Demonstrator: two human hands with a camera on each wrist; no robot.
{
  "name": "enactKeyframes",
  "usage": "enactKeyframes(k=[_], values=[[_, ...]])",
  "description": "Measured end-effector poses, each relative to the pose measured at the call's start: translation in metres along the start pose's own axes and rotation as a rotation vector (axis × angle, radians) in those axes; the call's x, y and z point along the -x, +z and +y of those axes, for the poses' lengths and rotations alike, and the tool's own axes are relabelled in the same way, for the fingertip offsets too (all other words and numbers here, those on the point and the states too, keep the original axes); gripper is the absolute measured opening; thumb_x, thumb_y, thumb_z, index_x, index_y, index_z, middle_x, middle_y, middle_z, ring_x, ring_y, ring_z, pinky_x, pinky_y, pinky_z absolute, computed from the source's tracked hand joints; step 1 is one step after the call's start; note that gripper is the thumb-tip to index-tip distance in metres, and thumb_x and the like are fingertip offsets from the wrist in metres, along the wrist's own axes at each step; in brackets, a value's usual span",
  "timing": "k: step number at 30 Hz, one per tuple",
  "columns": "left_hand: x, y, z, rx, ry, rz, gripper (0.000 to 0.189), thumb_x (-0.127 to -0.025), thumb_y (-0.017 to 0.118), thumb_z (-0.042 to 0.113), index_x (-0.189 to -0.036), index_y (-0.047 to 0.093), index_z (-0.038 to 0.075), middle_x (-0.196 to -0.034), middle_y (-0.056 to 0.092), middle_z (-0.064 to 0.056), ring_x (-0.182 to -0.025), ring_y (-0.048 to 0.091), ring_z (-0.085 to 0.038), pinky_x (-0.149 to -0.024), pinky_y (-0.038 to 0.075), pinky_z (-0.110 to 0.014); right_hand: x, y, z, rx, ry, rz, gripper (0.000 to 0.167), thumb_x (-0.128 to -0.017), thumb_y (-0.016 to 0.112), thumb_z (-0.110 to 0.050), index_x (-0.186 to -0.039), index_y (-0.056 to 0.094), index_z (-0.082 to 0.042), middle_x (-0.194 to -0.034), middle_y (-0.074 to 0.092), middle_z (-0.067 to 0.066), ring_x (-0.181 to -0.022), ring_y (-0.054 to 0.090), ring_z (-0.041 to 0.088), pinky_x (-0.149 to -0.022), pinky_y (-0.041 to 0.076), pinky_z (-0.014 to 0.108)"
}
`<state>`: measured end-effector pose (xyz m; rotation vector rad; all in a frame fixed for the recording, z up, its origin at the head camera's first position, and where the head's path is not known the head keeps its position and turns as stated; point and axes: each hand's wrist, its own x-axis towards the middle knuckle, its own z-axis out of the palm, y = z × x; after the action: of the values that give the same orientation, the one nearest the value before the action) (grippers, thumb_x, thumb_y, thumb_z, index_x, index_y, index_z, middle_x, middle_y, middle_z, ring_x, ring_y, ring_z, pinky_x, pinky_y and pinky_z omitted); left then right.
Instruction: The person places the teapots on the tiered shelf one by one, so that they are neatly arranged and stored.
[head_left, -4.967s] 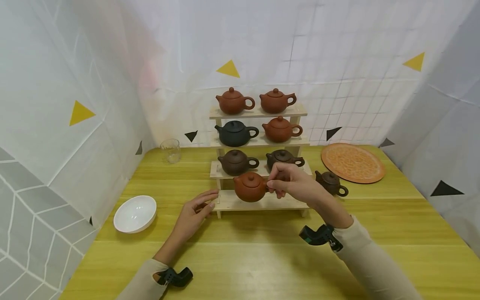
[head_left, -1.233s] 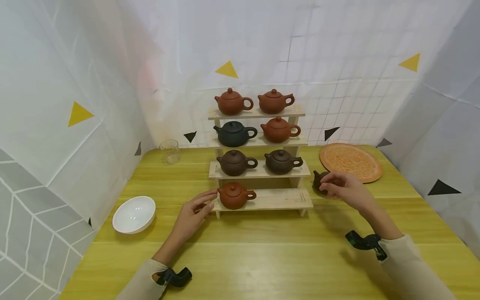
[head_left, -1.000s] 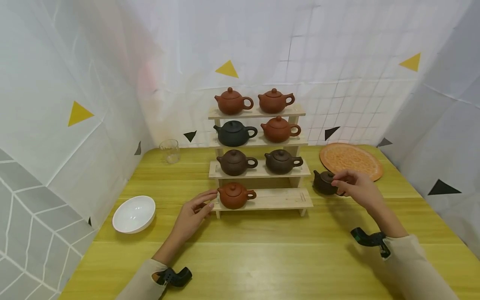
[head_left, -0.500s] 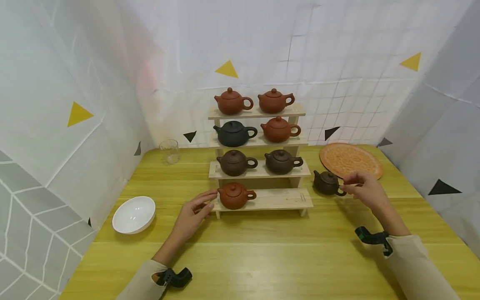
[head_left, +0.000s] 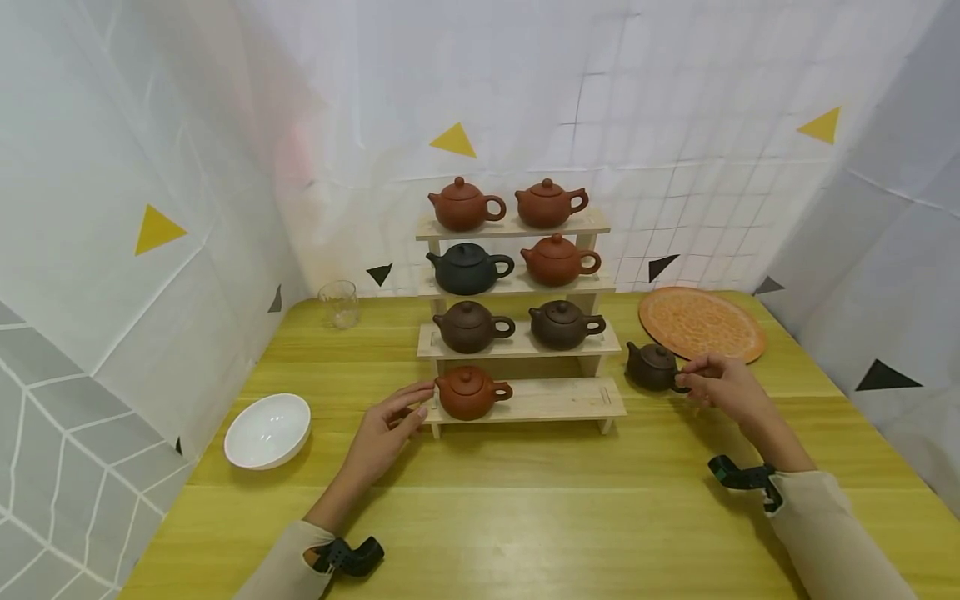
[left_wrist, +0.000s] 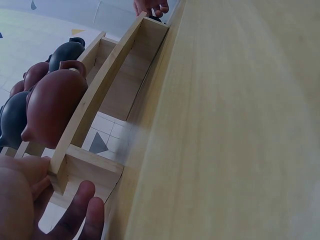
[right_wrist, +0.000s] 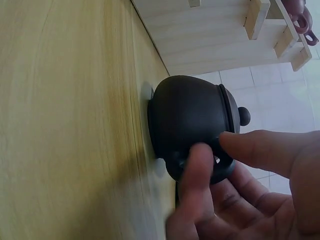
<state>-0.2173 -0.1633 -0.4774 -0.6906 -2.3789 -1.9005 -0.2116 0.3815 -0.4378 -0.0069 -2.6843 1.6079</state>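
With thumb and fingers at its handle, my right hand (head_left: 726,387) pinches a small dark brown teapot (head_left: 649,367). The teapot stands upright on the table, right of a tiered wooden display stand (head_left: 558,398). The right wrist view shows the thumb (right_wrist: 265,150) against the handle, with a blurred finger in front of it. My left hand (head_left: 384,433) holds the left end of the stand's lowest shelf; in the left wrist view two fingers (left_wrist: 77,207) hang below the board. Beside it sits a reddish-brown teapot (head_left: 467,396), spout toward that hand.
Teapots stand in pairs on the three upper shelves, among them a black one (head_left: 467,270). Behind the right hand lies a round orange mat (head_left: 701,321). A white bowl (head_left: 267,432) and a clear glass (head_left: 341,305) stand to the left.
The reddish-brown teapot, held in the air earlier, now sits on the lowest shelf. My right hand has gone rightward to the dark teapot and closed on its handle. My left hand has stayed put.
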Motion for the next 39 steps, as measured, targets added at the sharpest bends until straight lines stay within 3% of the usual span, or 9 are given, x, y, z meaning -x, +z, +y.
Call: enactKeyframes(k=[6, 10, 23, 31, 39], values=[[-0.001, -0.001, -0.001, 0.004, 0.003, -0.004, 0.032, -0.107, 0.063, 0.017, -0.137, 0.070, 0.009, -0.149, 0.056, -0.006, -0.111, 0.067, -0.029, -0.078, 0.061, -0.042, -0.003, -0.001, 0.007, -0.173, 0.070, -0.049, 0.030, -0.109, 0.058, -0.013, -0.121, 0.050, 0.013, -0.103, 0.072, 0.014, -0.081, 0.075, 0.029, -0.074, 0.063, 0.041], [-0.001, -0.001, -0.001, 0.007, 0.003, -0.004, 0.032, -0.107, 0.064, 0.018, -0.137, 0.070, 0.009, -0.149, 0.056, -0.006, -0.112, 0.066, -0.029, -0.078, 0.061, -0.041, -0.004, 0.000, 0.008, -0.204, 0.072, -0.053, 0.032, -0.109, 0.059, -0.016, -0.121, 0.051, 0.013, -0.100, 0.070, 0.016, -0.082, 0.075, 0.029, -0.075, 0.063, 0.042], [-0.001, -0.001, -0.001, 0.004, 0.008, -0.001, 0.033, -0.106, 0.064, 0.017, -0.137, 0.070, 0.008, -0.149, 0.057, -0.006, -0.112, 0.066, -0.028, -0.078, 0.061, -0.043, -0.004, 0.006, 0.006, -0.171, 0.050, -0.020, 0.024, -0.111, 0.053, -0.014, -0.117, 0.046, 0.008, -0.099, 0.063, 0.017, -0.080, 0.071, 0.027, -0.073, 0.062, 0.039], [-0.001, -0.001, -0.005, 0.001, 0.027, 0.006, 0.032, -0.106, 0.064, 0.016, -0.136, 0.070, 0.008, -0.148, 0.057, -0.009, -0.096, 0.069, -0.023, -0.075, 0.061, -0.041, 0.000, 0.005, 0.001, -0.132, 0.021, 0.018, 0.028, -0.111, 0.054, -0.015, -0.119, 0.045, 0.010, -0.100, 0.063, 0.018, -0.079, 0.071, 0.027, -0.073, 0.062, 0.039], [-0.001, 0.000, -0.004, 0.004, 0.018, 0.010, 0.032, -0.106, 0.064, 0.016, -0.136, 0.070, 0.008, -0.148, 0.057, -0.007, -0.106, 0.068, -0.025, -0.076, 0.061, -0.041, 0.003, -0.002, -0.012, -0.117, 0.040, 0.030, 0.028, -0.111, 0.054, -0.018, -0.118, 0.046, 0.008, -0.099, 0.061, 0.015, -0.079, 0.071, 0.027, -0.074, 0.061, 0.038]])
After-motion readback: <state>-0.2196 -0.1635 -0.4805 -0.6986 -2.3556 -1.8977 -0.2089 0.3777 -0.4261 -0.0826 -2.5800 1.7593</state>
